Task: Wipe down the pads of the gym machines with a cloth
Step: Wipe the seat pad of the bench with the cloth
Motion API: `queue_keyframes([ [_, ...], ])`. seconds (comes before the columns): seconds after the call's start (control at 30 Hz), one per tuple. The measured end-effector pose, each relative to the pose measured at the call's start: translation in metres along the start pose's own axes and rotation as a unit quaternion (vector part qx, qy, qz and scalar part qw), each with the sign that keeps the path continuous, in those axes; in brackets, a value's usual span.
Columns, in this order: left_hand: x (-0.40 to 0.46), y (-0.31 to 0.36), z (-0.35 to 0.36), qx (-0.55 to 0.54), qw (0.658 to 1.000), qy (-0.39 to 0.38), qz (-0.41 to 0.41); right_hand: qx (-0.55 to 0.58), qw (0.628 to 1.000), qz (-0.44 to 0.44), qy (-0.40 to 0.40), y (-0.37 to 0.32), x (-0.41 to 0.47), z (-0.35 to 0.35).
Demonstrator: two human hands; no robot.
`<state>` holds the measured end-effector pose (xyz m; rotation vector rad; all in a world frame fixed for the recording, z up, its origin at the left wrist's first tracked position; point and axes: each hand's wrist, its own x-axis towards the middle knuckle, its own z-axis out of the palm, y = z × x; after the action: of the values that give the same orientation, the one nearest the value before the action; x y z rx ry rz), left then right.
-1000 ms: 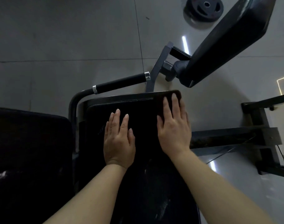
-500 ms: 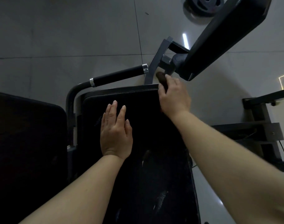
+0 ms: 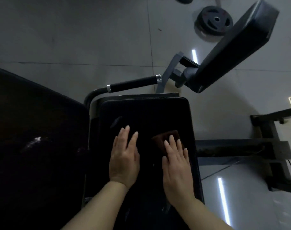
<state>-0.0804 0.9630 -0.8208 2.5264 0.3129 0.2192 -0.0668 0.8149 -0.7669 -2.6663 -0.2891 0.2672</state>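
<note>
Right hand (image 3: 176,166) flat, fingers straight and slightly apart, pressing brown cloth (image 3: 166,138) on seat pad (image 3: 141,112), cloth at pad's 3 o'clock side. Left hand (image 3: 124,156) flat at 9 o'clock, fingers straight, holding nothing. Risk: cloth slipping off the nearby 3 o'clock edge.
</note>
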Motion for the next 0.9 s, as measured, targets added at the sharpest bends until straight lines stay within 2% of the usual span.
queue_keyframes([
  [0.13, 0.001, -0.003, 0.004, -0.003, 1.0, 0.006, -0.008, -0.141, 0.984, -0.091, -0.064, -0.028, 0.073, 0.011],
  [0.2, 0.0, -0.002, 0.004, -0.016, 1.0, 0.009, -0.013, -0.162, 0.978, -0.099, -0.085, -0.036, 0.114, 0.013],
  [0.37, 0.0, -0.003, 0.004, -0.015, 1.0, 0.007, -0.018, -0.167, 0.979, -0.088, -0.075, -0.061, 0.182, 0.015],
  [0.5, 0.0, -0.003, 0.003, -0.02, 1.0, 0.008, -0.018, -0.184, 0.968, -0.145, -0.086, -0.049, 0.158, 0.012],
  [0.63, 0.001, -0.004, 0.004, -0.035, 0.999, 0.019, -0.017, -0.181, 0.967, -0.16, -0.085, -0.007, 0.061, -0.001],
  [0.73, 0.001, -0.002, 0.003, -0.04, 0.999, 0.014, -0.017, -0.194, 0.957, -0.181, -0.114, 0.017, 0.001, -0.011],
  [0.83, 0.002, -0.002, 0.003, -0.028, 0.999, 0.01, -0.016, -0.218, 0.95, -0.196, -0.11, 0.023, 0.029, -0.015],
  [0.9, 0.001, -0.003, 0.003, -0.014, 1.0, 0.008, -0.013, -0.22, 0.958, -0.165, -0.075, 0.014, 0.077, -0.016],
])
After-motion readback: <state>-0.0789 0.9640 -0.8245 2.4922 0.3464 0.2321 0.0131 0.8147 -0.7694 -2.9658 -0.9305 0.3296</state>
